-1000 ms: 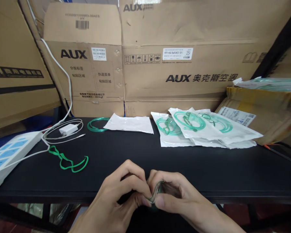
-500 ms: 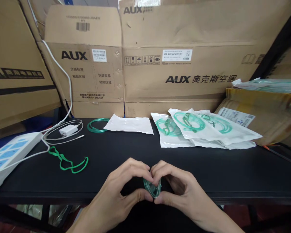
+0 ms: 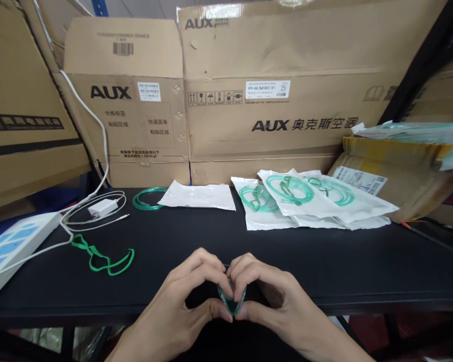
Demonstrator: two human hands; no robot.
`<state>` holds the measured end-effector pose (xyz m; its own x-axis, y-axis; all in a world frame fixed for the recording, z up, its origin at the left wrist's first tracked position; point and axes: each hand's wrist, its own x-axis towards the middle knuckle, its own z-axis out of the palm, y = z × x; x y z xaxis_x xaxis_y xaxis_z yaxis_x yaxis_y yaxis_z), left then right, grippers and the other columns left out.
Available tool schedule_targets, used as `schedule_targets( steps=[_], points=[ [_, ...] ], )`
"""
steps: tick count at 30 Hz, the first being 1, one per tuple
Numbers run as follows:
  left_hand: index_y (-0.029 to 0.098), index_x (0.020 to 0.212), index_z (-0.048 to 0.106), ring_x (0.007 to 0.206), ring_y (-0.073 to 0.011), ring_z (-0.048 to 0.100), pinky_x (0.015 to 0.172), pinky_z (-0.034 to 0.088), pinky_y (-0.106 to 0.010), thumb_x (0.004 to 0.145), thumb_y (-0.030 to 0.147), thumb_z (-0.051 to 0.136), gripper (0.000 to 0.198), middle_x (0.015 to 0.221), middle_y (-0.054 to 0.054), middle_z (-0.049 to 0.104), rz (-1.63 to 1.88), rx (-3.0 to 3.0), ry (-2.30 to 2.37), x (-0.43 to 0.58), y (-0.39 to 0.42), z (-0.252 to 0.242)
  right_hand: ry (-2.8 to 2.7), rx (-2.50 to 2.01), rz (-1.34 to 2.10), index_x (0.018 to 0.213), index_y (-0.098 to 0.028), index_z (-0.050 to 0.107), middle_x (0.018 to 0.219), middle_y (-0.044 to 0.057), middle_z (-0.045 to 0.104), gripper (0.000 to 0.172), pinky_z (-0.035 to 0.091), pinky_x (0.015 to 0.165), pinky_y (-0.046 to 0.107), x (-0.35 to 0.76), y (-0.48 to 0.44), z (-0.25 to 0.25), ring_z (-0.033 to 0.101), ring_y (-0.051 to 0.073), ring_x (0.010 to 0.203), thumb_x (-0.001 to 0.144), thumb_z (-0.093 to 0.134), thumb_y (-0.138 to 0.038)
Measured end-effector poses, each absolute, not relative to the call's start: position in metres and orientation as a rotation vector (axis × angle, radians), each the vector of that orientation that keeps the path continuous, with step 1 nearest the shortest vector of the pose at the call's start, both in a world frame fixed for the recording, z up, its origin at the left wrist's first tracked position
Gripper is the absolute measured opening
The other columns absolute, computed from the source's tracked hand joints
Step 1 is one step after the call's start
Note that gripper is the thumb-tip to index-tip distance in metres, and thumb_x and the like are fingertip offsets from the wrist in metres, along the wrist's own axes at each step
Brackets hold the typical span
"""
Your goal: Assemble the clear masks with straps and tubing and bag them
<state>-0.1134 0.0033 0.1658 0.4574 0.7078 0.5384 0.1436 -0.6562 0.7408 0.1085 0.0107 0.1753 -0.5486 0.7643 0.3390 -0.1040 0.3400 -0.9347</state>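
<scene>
At the table's front edge, my left hand (image 3: pixel 200 286) and my right hand (image 3: pixel 262 289) face each other, both closed. Between bent fingers and thumbs they pinch the two sides of a small clear green plastic mask (image 3: pixel 232 305). Its sides are squeezed together into a narrow V-shaped opening, and the fingers hide most of it. Off to the left lies a loose green strap (image 3: pixel 101 262). Farther back, a coil of green tubing (image 3: pixel 145 199) rests partly beneath a white pouch (image 3: pixel 200 196).
Several white-backed packets (image 3: pixel 290 193) with green tubing overlap at the back right, beside an open carton (image 3: pixel 396 173). A power strip (image 3: pixel 20 246) and a white charger (image 3: pixel 102 208) with its cable occupy the left. Large cardboard boxes (image 3: pixel 264 110) stand along the back of the black table (image 3: pixel 305 271).
The mask's opening looks narrower, pressed from a rounder shape into a V. Both hands keep their pinch. The whole scene has shifted slightly left and down as the camera turned.
</scene>
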Motion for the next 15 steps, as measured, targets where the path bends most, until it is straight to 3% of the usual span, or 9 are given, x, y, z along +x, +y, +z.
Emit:
schedule_targets(
  steps=[6,15],
  points=[
    [0.023,0.092,0.067,0.095,-0.0174,0.062,0.085,0.050,-0.026,0.097,0.009,0.072,0.015,0.101,-0.002,0.060,1.094,2.062,0.701,-0.1138,0.0016,0.1677,-1.899,-0.583,1.225,0.086,-0.023,0.072,0.092,0.001,0.069,0.019,0.039,0.105,0.041,0.1097,0.0105,0.1785,0.061,0.021,0.095,0.098,0.077,-0.037],
    [0.021,0.083,0.067,0.092,-0.0178,0.063,0.085,0.050,-0.028,0.097,0.018,0.073,0.017,0.096,-0.002,0.064,1.103,2.074,0.697,-0.1103,-0.0013,0.1736,-2.038,-0.568,1.137,0.087,-0.024,0.069,0.098,0.002,0.059,0.023,0.044,0.093,0.037,0.1130,0.0085,0.1761,0.057,0.020,0.098,0.107,0.063,-0.035]
  ],
)
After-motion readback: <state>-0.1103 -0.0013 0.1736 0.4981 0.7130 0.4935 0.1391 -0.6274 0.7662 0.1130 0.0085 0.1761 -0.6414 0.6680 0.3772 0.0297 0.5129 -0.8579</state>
